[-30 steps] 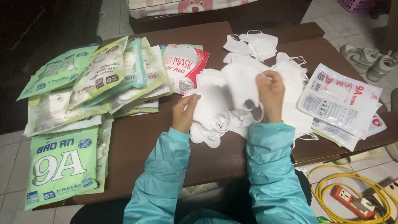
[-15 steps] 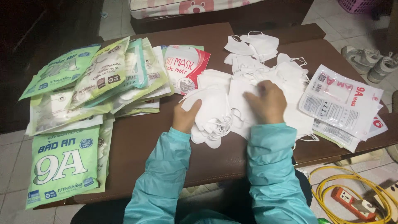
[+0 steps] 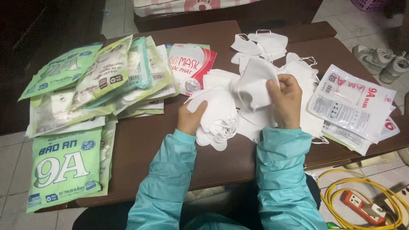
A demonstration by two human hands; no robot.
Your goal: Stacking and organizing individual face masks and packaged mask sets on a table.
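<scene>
My left hand [image 3: 190, 118] rests on a stack of white face masks [image 3: 218, 115] near the middle of the brown table [image 3: 140, 149], fingers curled over its edge. My right hand [image 3: 284, 101] grips one white mask [image 3: 252, 87] and holds it lifted a little above the loose white masks [image 3: 264, 44] spread across the table's middle and far side. Both arms wear teal sleeves.
Green mask packets [image 3: 64, 166] lie piled along the table's left side. A red-and-white packet [image 3: 189, 68] lies behind the stack. Clear flat packets [image 3: 353, 106] lie at the right edge. Grey shoes [image 3: 383, 64], a yellow cable [image 3: 353, 196] and an orange power strip [image 3: 362, 206] are on the floor.
My right hand has pulled one mask up off the loose pile and turned it. My left hand has stayed on the stack.
</scene>
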